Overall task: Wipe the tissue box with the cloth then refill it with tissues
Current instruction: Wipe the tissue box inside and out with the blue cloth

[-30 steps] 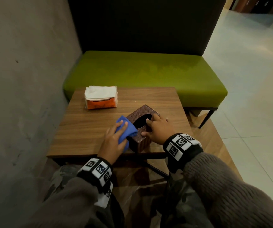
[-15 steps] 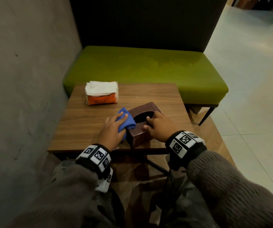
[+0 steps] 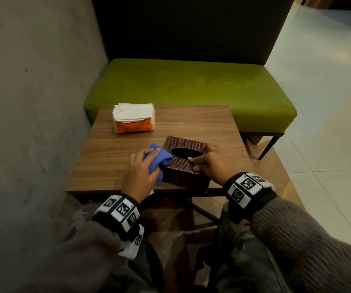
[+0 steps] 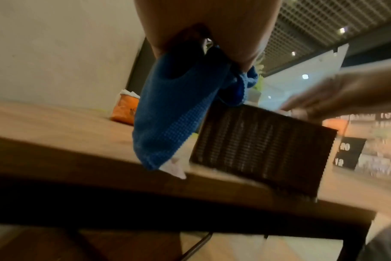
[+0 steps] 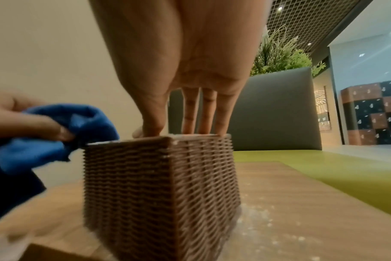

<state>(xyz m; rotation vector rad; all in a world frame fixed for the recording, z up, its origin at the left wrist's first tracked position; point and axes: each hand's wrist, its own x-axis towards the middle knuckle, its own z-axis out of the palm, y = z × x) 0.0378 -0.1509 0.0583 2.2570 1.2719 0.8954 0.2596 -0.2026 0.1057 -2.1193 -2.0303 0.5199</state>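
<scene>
A brown woven tissue box (image 3: 186, 168) with an empty oval opening stands near the front edge of the wooden table (image 3: 111, 159). My left hand (image 3: 141, 168) grips a bunched blue cloth (image 3: 158, 160) against the box's left side and top-left edge. In the left wrist view the cloth (image 4: 172, 114) hangs down beside the box (image 4: 257, 141). My right hand (image 3: 209, 162) presses on the box top, thumb beside the opening; its fingertips (image 5: 190, 127) stand on the top edge of the box (image 5: 161, 185). An orange pack of white tissues (image 3: 134, 121) lies at the table's far left.
A green bench seat (image 3: 191, 85) with a dark backrest stands just beyond the table. A grey wall (image 3: 33, 102) runs close along the left. Tiled floor (image 3: 328, 123) lies to the right. White dust specks (image 5: 268, 220) lie on the table by the box.
The box has turned a little on the table under my right hand. My left hand with the cloth has stayed against the box's left side.
</scene>
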